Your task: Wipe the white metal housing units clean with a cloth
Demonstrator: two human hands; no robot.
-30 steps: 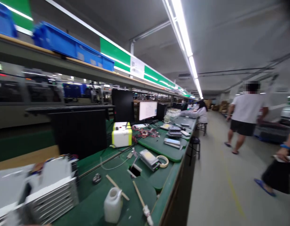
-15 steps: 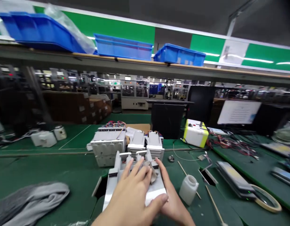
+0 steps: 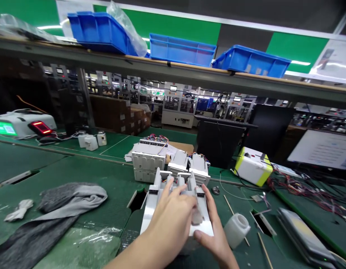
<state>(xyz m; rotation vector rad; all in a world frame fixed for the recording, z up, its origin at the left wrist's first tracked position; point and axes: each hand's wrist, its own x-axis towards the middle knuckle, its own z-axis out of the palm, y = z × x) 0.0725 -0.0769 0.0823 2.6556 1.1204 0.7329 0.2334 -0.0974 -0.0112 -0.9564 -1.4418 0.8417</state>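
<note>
A white and grey casing [image 3: 152, 209] with raised side walls and black clips lies on the green bench before me. My left hand [image 3: 171, 215] reaches over its top, two fingers extended and the others curled around a small greyish cloth [image 3: 197, 216], pressed on the casing's surface. My right hand [image 3: 216, 228] grips the casing's right edge, with the thumb at its front and fingers along the side. The left thumb is hidden. Behind the casing stand similar grey units [image 3: 149, 160] with wires on top.
A translucent bottle [image 3: 236, 230] stands right of my right hand, near thin wooden sticks [image 3: 265, 250]. A grey fabric piece [image 3: 74, 201] and a plastic bag [image 3: 83, 244] lie left. Farther right are a dark flat device [image 3: 303, 235] and loose wires [image 3: 296, 186]. Blue bins [image 3: 182, 50] line the shelf above.
The view has swung left, so the bench items appear farther right. My left fingers and the cloth have shifted toward the casing's right side. The right hand keeps its hold on the edge.
</note>
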